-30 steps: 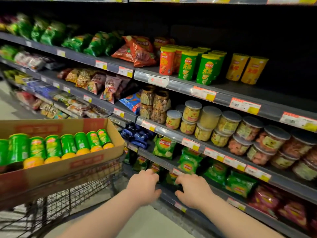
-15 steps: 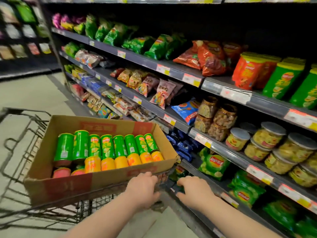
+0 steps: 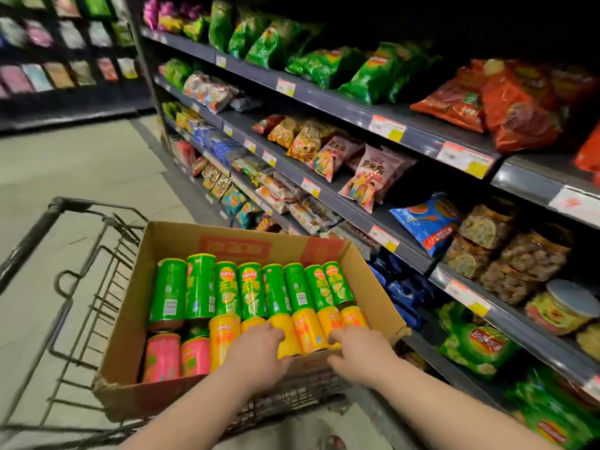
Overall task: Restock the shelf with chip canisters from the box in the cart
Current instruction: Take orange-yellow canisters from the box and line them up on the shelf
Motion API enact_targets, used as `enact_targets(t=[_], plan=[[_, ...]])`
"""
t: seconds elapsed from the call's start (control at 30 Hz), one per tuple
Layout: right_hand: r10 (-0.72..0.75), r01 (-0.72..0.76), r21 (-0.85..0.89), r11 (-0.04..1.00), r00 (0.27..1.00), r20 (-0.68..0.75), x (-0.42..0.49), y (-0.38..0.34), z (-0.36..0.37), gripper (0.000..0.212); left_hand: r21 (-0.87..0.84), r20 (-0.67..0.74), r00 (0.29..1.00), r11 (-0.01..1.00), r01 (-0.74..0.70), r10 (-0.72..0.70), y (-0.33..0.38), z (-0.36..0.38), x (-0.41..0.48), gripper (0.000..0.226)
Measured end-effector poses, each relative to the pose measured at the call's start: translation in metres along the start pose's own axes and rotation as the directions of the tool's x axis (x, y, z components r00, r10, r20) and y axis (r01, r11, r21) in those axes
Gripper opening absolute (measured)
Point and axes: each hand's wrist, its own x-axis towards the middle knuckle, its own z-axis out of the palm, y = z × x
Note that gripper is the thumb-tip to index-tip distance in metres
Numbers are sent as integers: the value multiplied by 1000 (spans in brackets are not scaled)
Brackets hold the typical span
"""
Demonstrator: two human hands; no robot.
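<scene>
Both hands (image 3: 256,349) (image 3: 363,352) spread over yellow canisters (image 3: 308,329), apparently touching; canisters lie lengthwise, front-to-back.

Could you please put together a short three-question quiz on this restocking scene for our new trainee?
1. True or false: the green canisters lie on their sides in the far row of the cardboard box.
2. Which colour of canister is under the left hand and right hand? A) pink B) yellow C) blue
3. Fill in: the pink canisters lie in the near-____ corner of the box.

Key
1. True.
2. B: both hands reach over the near wall onto the yellow canisters.
3. Left.
</scene>
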Motion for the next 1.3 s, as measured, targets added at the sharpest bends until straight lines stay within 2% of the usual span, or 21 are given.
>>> enact_targets(t=[0.23, 0.4, 0.63, 0.77, 0.97, 1.1, 1.23, 1.3], plan=[[-173, 182, -90, 979, 979, 104, 81, -21, -9, 38, -11, 46, 963, 964, 265, -264, -45, -9, 12, 45], [-287, 312, -94, 945, 934, 214, 128, -41, -2, 38, 22, 136, 887, 896, 443, -441, -70, -9, 22, 49], [-312, 352, -41, 935, 873, 375, 169, -60, 27, 36, -75, 288, 766, 783, 617, -576, -83, 11, 38, 54], [-277, 296, 31, 955, 848, 451, 184, -65, 40, 37, -201, 365, 686, 666, 718, -630, -91, 20, 49, 57], [-190, 86, 222, 971, 842, 505, 195, -76, 61, 46, -365, 481, 572, 441, 820, -665, -98, 33, 63, 65], [-115, -55, 309, 949, 855, 505, 195, -80, 70, 65, -354, 513, 512, 374, 857, -688, -101, 39, 65, 73], [-76, -78, 286, 955, 869, 490, 198, -83, 74, 68, -367, 537, 484, 325, 872, -691, -106, 42, 65, 59], [-53, -98, 285, 953, 877, 478, 196, -86, 74, 77, -372, 544, 478, 312, 874, -690, -106, 43, 64, 65]])
